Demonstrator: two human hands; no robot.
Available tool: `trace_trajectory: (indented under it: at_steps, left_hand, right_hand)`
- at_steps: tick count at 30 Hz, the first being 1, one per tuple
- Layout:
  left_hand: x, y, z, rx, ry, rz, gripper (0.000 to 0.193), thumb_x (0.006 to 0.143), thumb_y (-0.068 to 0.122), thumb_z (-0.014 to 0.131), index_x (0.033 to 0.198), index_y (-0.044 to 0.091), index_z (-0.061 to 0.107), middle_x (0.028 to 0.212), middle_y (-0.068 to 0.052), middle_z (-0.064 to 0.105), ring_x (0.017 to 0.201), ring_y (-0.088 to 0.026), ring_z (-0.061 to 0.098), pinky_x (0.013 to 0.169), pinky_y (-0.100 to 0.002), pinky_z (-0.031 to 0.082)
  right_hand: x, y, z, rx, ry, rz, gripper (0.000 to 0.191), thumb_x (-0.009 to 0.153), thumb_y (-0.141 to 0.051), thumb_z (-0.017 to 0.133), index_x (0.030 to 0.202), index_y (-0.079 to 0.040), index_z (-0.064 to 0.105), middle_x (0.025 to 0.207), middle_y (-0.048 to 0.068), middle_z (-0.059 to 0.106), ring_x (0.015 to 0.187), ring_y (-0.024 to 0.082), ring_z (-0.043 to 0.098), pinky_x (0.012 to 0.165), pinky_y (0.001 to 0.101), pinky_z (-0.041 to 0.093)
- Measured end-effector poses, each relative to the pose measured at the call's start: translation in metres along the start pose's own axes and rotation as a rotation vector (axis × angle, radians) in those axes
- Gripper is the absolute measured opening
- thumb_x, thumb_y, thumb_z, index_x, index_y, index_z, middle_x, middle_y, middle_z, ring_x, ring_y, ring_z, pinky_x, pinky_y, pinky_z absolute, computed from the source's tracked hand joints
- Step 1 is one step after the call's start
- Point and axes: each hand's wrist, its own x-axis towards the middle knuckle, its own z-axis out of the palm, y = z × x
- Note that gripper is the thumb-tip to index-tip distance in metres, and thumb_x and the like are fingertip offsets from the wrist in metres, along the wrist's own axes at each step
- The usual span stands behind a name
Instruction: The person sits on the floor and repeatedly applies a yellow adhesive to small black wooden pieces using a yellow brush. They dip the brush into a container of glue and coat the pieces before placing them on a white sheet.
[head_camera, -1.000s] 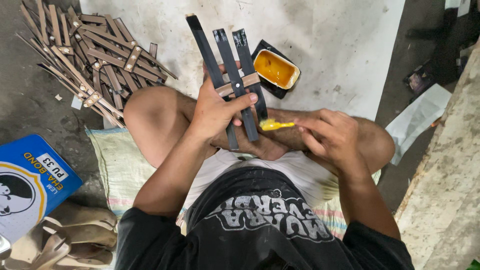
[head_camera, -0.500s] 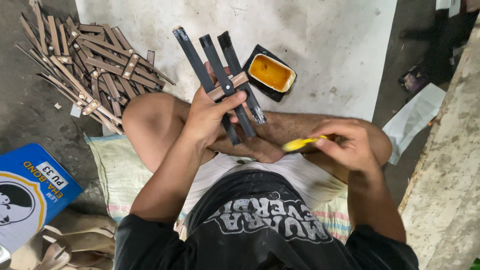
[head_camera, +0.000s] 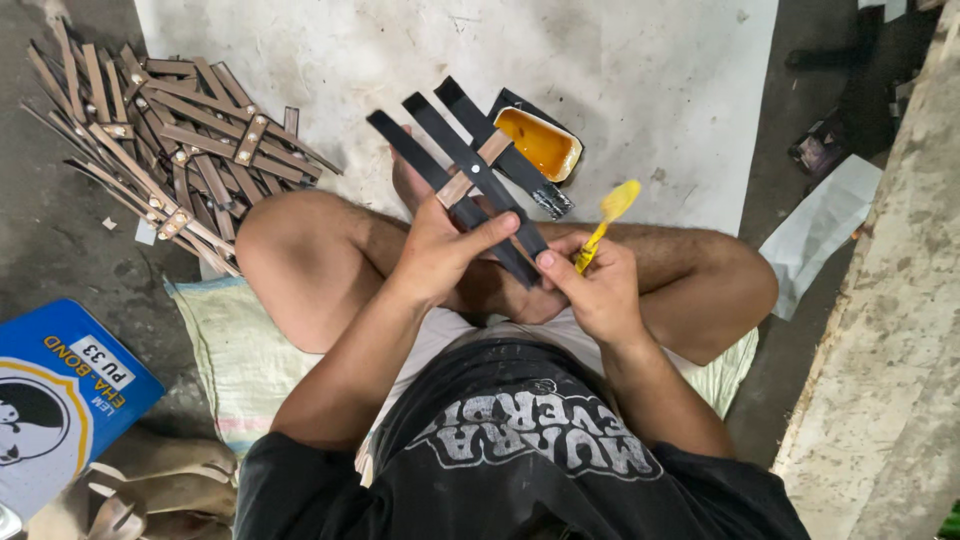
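I sit cross-legged on a pale woven sack. My left hand (head_camera: 443, 250) grips a piece made of three black straps (head_camera: 455, 165) joined by a short brown crossbar, and the straps fan up and away from me. My right hand (head_camera: 597, 287) holds a small yellow brush (head_camera: 605, 220) with its glue-covered tip pointing up; its thumb touches the lower ends of the straps. Just beyond the straps sits an open dark tin of amber glue (head_camera: 540, 143) on a white sheet.
A heap of similar strap pieces (head_camera: 165, 140) lies on the dark floor at the upper left. A blue tin lid (head_camera: 60, 395) is at the lower left, with tan sandal parts (head_camera: 140, 490) below it. A concrete ledge (head_camera: 890, 330) runs down the right side.
My right hand has come in from the right to meet the strap ends, and the brush now points up. My left hand has tilted the straps slightly.
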Motion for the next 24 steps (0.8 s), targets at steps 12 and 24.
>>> trace_trajectory:
  at_steps: [12,24]
  left_hand:
    - [-0.002,0.037,-0.01,0.323,-0.089,-0.007,0.062,0.091,-0.005,0.072,0.148,0.001,0.047,0.122,-0.007,0.057,0.089,-0.013,0.067,0.073,-0.029,0.061]
    - [0.006,0.013,-0.008,0.043,0.007,0.003,0.059,0.099,0.0,0.074,0.149,-0.001,0.042,0.107,-0.007,0.066,0.091,-0.015,0.069,0.078,-0.03,0.061]
  right_hand:
    - [0.012,-0.089,-0.018,-1.123,-0.14,-0.781,0.024,0.082,-0.007,0.084,0.103,-0.01,0.074,0.093,0.007,0.071,0.079,0.026,0.066,0.07,0.0383,0.047]
    - [0.0,-0.027,-0.021,-0.115,-0.202,-0.02,0.031,0.087,-0.005,0.083,0.115,-0.003,0.071,0.102,0.001,0.07,0.09,0.008,0.065,0.081,0.0236,0.054]
